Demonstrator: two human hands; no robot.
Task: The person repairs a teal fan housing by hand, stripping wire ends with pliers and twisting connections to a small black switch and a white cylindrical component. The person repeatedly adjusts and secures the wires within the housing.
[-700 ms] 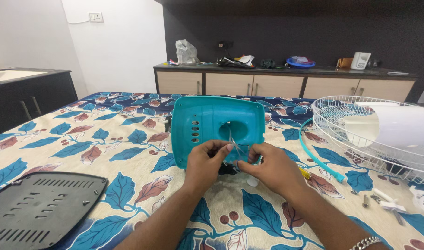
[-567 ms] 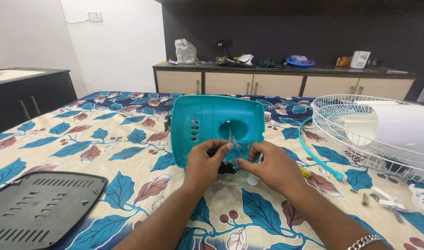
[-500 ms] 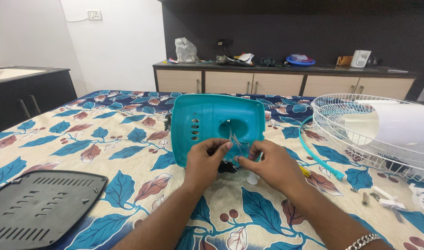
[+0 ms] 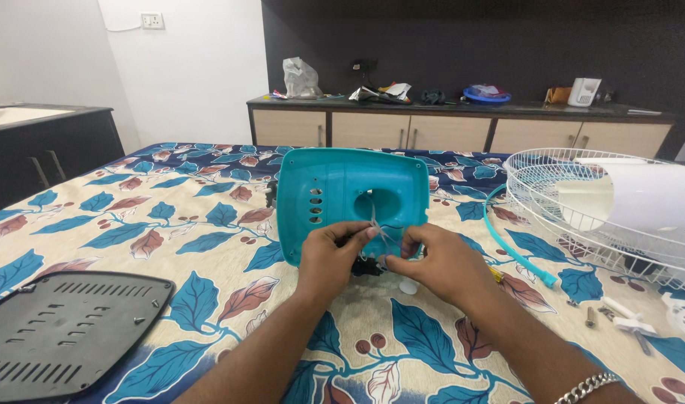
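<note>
Teal plastic cover (image 4: 342,196) upright mid-table, on the leaf-print cloth (image 4: 170,224). Just in front of it, left hand (image 4: 329,258) and right hand (image 4: 438,262) — both pinching thin pale wires (image 4: 378,228) near its round hole. Left of the cover, black vented panel (image 4: 62,329); right of it, white fan grille (image 4: 582,209).

White wall (image 4: 193,82), dark wall (image 4: 470,45), wooden sideboard (image 4: 447,131), possibly sink left.

Barely shifted since before: left hand (image 4: 333,253) and right hand (image 4: 432,262) drawn slightly closer at the thin wires (image 4: 378,228) below the teal fan housing (image 4: 351,196), fingertips pinching a touch lower.
</note>
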